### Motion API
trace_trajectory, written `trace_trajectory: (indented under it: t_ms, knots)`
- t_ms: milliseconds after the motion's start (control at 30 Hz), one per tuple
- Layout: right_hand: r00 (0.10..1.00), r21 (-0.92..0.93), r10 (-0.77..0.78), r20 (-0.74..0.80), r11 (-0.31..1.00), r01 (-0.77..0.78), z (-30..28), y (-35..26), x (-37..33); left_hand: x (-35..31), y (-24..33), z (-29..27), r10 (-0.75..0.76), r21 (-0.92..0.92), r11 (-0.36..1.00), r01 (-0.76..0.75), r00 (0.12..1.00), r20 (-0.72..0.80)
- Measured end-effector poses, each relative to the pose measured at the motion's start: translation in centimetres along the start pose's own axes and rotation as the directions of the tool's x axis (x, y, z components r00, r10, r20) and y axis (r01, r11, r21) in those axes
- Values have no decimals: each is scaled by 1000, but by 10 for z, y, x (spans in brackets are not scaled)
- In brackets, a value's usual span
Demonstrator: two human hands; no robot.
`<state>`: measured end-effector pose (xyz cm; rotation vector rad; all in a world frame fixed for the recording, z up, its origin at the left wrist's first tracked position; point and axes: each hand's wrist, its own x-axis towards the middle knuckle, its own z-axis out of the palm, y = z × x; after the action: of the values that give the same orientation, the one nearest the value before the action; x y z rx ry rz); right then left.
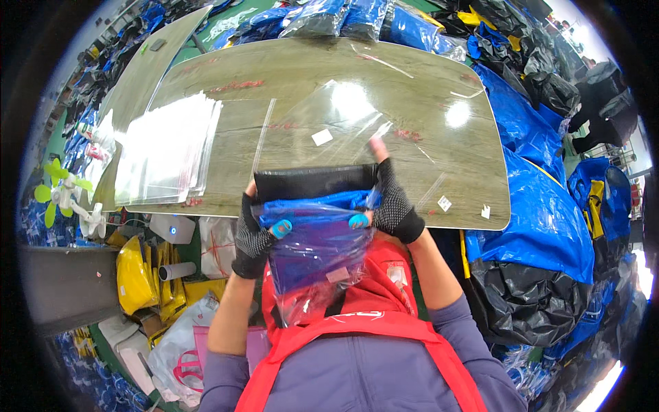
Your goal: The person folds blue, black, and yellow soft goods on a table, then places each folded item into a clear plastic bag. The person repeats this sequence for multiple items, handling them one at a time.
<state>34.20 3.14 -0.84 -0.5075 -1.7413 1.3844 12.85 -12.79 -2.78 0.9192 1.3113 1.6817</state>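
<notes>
Both my hands, in dark dotted fingerless gloves, grip a folded blue and black sheet (316, 206) that is partly inside a clear plastic bag (312, 264). My left hand (254, 237) closes on its left side, the thumb on the near face. On the other side my right hand (395, 206) pinches the bundle with the thumb, while one finger stretches out past the black edge. Blue covers show on both thumb tips. The bag hangs over my red apron (388, 281), just off the table's near edge. My fingers behind the bundle are mostly hidden.
A stack of clear plastic bags (165, 151) lies at the left of the wood-patterned table (302, 75). Small white labels (321, 137) are scattered on it. Blue and black folded goods (535, 213) are heaped at the right. A small green fan (65, 192) stands at the left.
</notes>
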Motion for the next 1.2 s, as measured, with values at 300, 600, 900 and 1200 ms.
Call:
trace_trajectory:
  t_ms: [300,600,900,1200]
  knots:
    - [981,-156,128,143,982,-105,-12,7,-42,-18,-19,4,104,143,986,-80,980,-169]
    - [971,-329,-239,25,915,234,-14,-8,-22,3,14,1,134,382,917,-117,991,-18]
    - [995,-502,87,-54,859,-103,-13,-19,33,52,62,16,151,565,818,-107,988,-31]
    - [947,-75,319,26,946,-316,-26,-14,25,83,59,5,120,569,809,-148,989,87]
